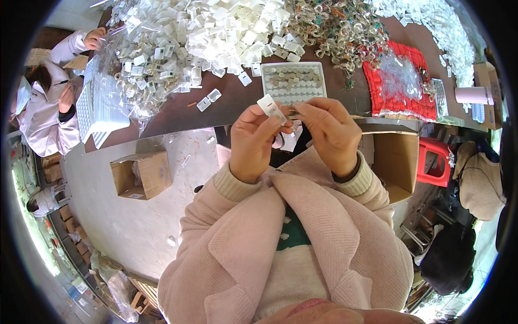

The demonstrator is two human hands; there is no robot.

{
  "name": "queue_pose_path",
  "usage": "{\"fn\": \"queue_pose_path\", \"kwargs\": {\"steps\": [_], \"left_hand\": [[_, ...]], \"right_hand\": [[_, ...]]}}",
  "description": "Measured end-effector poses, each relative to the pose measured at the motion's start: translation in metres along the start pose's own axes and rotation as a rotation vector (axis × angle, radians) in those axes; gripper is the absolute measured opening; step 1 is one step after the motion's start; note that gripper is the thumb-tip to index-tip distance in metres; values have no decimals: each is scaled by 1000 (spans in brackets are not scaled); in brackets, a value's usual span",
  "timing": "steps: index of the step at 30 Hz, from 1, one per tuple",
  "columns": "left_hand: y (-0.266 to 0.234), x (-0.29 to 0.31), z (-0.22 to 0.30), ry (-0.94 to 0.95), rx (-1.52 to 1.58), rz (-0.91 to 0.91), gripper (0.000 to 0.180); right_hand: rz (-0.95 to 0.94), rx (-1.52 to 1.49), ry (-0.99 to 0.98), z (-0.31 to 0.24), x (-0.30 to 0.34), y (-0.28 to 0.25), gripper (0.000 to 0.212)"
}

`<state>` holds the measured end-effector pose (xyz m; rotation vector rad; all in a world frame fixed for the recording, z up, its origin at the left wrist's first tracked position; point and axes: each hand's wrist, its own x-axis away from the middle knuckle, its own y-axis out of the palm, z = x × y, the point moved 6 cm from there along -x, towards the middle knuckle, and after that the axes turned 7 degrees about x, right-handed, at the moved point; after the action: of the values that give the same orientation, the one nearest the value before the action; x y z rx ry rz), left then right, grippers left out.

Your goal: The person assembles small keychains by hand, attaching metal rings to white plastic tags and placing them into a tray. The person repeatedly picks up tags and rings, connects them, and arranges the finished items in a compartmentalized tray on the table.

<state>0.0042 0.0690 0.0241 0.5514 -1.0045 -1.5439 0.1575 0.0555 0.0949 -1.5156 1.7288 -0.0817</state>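
Observation:
My left hand (251, 141) pinches a small white plastic case (266, 103) over the near edge of the table. The case looks hinged, with a clearer part towards my fingertips. Close beside it, my right hand (333, 135) has thumb and fingers pressed together on something small and dark that I cannot make out. Just beyond my hands lies a white tray (266, 81) with rows of round pockets, its far part holding several small round metallic discs (294, 75). Two loose clear-white cases (204, 103) rest on the table left of the tray.
A big heap of white cases (232, 32) covers the table's far middle, beside a pile of clear rings (342, 32). A red cloth (377, 92) carries clear plastic pieces. Left, another person (51, 113) sits by stacked trays (100, 108). Cardboard boxes (154, 173) stand below.

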Motion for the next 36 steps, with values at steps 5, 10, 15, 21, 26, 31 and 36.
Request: {"fn": "queue_pose_path", "kwargs": {"steps": [5,10,15,21,26,31,36], "left_hand": [[1,4,5,38,-15,-69,25],[-4,6,8,197,-117,-102,26],[-5,8,10,260,-132,-114,24],[-1,9,14,308,-147,-152,22],[0,10,18,350,-168,-192,20],[-3,9,21,383,-165,-207,19],[-8,9,20,456,-114,-159,21]], "right_hand": [[4,-223,144,5,-5,5,20],[16,-218,115,-8,-7,9,18],[-9,-274,138,-13,-8,11,17],[-84,-408,292,-3,-7,17,15],[-88,-414,305,-3,-4,18,17],[-134,-454,277,-7,-4,20,19],[-172,-430,276,-11,0,24,21]]}}
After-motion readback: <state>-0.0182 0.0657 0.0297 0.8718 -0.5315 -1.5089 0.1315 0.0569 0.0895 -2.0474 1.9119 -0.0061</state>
